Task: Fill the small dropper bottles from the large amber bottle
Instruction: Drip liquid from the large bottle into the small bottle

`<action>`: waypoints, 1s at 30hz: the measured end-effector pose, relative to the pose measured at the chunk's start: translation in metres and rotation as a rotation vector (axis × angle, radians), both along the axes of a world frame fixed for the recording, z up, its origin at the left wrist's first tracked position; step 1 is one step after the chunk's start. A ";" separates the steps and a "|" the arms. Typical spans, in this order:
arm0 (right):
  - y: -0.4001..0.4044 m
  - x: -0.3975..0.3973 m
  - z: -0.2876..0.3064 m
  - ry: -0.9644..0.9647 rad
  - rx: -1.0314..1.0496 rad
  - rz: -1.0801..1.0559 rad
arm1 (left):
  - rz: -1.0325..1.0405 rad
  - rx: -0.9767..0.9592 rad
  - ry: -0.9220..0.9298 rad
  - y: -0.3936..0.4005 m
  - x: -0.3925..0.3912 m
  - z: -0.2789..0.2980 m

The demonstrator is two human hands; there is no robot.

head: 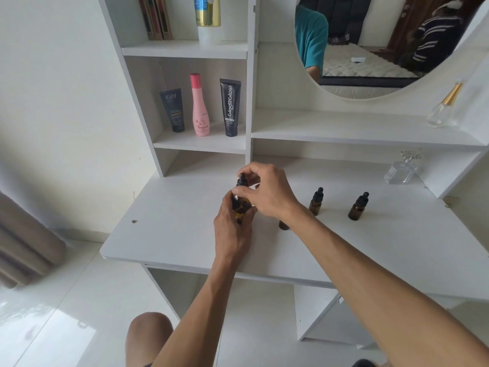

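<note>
At the centre of the frame, the left hand (232, 226) is wrapped around the body of the amber bottle (240, 205), holding it just above the white tabletop (164, 234). The right hand (267, 192) comes in from the right, its thumb and fingers pinched on the bottle's black dropper cap (242, 180). Right of the hands, three small dropper bottles stand on the tabletop: one (284, 225) mostly hidden behind the right wrist, a second (316, 201) just beyond it, and a third (357, 206) further right. A clear glass bottle (401, 172) stands at the right edge.
</note>
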State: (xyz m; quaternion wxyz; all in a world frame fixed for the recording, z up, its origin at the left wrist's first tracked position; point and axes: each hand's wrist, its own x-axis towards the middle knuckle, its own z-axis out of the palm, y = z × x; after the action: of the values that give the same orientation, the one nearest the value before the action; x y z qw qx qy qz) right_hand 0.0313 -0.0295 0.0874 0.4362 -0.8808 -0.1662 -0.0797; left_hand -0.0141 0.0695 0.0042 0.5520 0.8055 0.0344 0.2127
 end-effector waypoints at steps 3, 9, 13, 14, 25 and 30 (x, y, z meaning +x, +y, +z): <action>-0.001 -0.001 0.002 0.014 -0.025 0.027 | -0.014 -0.008 -0.003 0.000 -0.001 0.000; -0.001 -0.001 -0.001 -0.002 -0.019 0.004 | -0.005 -0.007 -0.005 0.000 0.001 -0.001; -0.003 0.000 0.000 0.000 -0.071 0.055 | -0.014 0.006 -0.012 0.001 0.000 -0.002; -0.003 0.000 0.000 0.002 -0.074 0.064 | -0.015 0.004 -0.012 0.001 0.000 -0.002; -0.002 0.004 0.013 -0.024 0.209 0.092 | 0.002 -0.024 -0.002 0.001 0.005 -0.006; 0.000 0.002 0.024 -0.026 0.423 0.102 | 0.013 -0.007 0.000 0.001 0.005 -0.007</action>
State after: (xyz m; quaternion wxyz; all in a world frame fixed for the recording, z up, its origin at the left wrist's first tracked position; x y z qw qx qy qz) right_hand 0.0335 -0.0296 0.1111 0.6125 -0.7590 -0.1958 -0.1021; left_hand -0.0089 0.0705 -0.0024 0.5537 0.8032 0.0403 0.2163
